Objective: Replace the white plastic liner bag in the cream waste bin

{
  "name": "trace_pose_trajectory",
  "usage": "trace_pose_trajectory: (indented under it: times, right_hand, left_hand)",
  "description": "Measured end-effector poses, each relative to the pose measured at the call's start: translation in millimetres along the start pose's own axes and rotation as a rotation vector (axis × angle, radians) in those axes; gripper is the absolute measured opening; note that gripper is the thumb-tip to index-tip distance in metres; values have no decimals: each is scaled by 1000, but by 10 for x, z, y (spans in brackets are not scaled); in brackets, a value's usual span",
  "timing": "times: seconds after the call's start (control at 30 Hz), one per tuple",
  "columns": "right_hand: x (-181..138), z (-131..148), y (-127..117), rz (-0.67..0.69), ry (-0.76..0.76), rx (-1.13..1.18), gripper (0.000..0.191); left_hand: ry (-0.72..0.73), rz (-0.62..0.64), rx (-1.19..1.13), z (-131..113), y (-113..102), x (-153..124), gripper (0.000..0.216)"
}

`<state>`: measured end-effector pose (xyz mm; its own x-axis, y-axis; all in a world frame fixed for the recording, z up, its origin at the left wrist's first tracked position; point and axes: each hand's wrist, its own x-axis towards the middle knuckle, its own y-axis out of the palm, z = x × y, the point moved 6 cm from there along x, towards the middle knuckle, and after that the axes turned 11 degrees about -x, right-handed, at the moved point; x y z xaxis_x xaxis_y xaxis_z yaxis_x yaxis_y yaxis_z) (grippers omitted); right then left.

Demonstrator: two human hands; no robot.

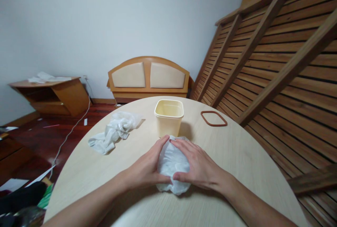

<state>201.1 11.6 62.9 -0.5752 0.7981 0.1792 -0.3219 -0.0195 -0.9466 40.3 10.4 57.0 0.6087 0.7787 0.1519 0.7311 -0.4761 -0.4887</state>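
A bunched white plastic bag [173, 162] lies on the round table near me, just in front of a cream-coloured bin [169, 123]. My left hand [150, 165] curves round the bag's left side, fingers and thumb pressed on it. From the right, my right hand [195, 164] grips the same bag, its thumb on the near part. The fingertips of both hands come close together at the far end. The bin stands upright with its top open. A brown rounded-square ring [213, 118] lies flat to the right of the bin.
Another crumpled white plastic bag [116, 130] lies on the left of the pale round table [237, 171]. A slatted wooden frame [284, 65] leans along the right. Beyond the table stands a headboard [147, 76]; a low cabinet [63, 93] is at left, with a cable [70, 134] on the floor.
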Motion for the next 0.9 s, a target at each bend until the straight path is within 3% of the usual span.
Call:
trace_pose_trajectory:
  times: [0.13,0.3,0.37,0.53,0.9]
  right_hand:
    - [-32,-80,93,55,30,-23,124]
    - [-80,-153,145,140,41,-6,129]
    - [-87,-162,122,139,35,12,128]
    - [-96,-210,79,67,74,30,129]
    - [-44,-115,-100,-107,4,183,134]
  left_hand:
    - [36,-25,37,15,82,13,120]
    - [-14,227,33,25,89,-77,138]
    - [-38,274,20,51,67,-105,145]
    - [-91,177,-13,137,38,-65,132]
    - [50,-30,-65,129,25,16,110]
